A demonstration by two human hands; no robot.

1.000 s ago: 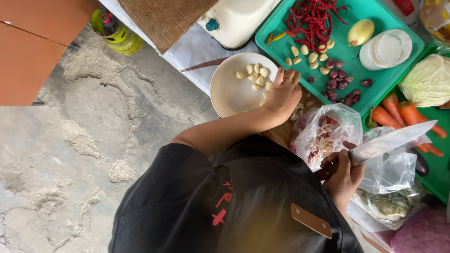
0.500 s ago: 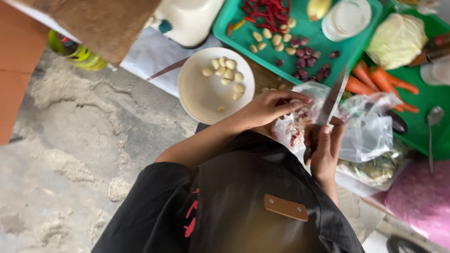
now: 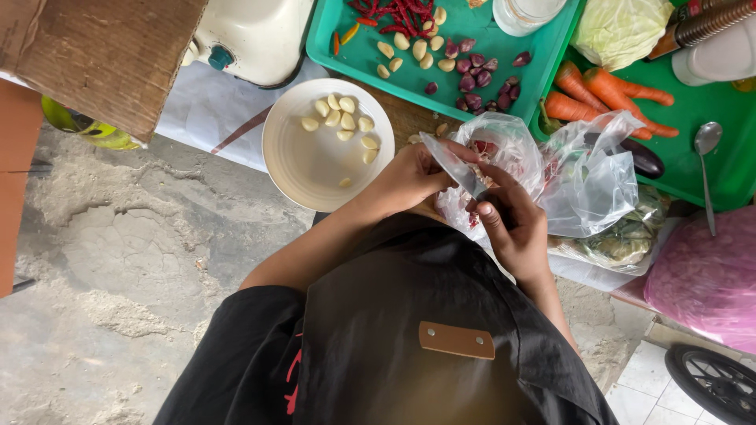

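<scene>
My right hand grips a knife by the handle, with the blade pointing up and left. My left hand is closed at the blade's tip, pinching a small garlic clove that is mostly hidden by my fingers. Both hands hover over a clear plastic bag of reddish peels and cloves on a wooden board. Just left of my left hand stands a white bowl holding several peeled garlic cloves.
A teal tray behind the bowl carries red chillies, garlic and shallots. A green tray at right holds carrots, a cabbage, an eggplant and a spoon. More plastic bags lie at right, one of them pink. A white appliance and a cardboard box stand at the upper left.
My left hand went from the bowl to the bag, then drew back to the blade. My right hand swung the knife from pointing right to pointing up-left. The view shifted right.
</scene>
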